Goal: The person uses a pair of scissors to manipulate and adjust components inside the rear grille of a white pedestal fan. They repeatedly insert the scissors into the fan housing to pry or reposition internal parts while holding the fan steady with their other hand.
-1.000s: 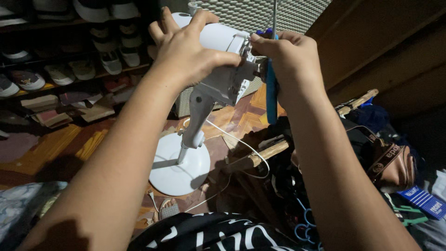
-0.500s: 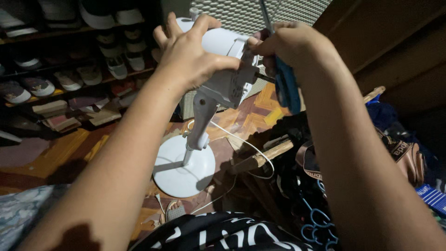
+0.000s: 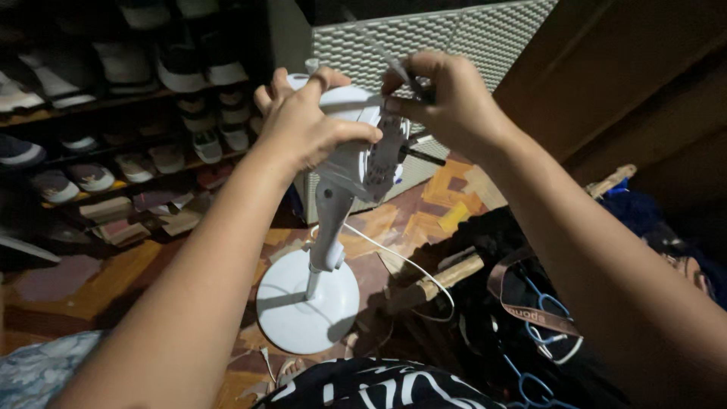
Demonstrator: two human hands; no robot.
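Observation:
A white stand fan without blades or guard stands on the patterned floor, its round base under a short pole. My left hand grips the white motor housing from above and behind. The grey front plate faces right, and a dark shaft sticks out of it. At the plate's top edge, my right hand is closed on a thin tool whose blurred shaft points up and left. The tool's handle is hidden inside the hand.
A white cord trails from the fan across the floor. Shoe shelves fill the left wall, and a white woven box stands behind the fan. A wooden stick, blue hangers and dark clothes lie at right.
My right hand has turned at the top of the front plate, and the tool's blue handle no longer shows. My left hand keeps its grip on the housing.

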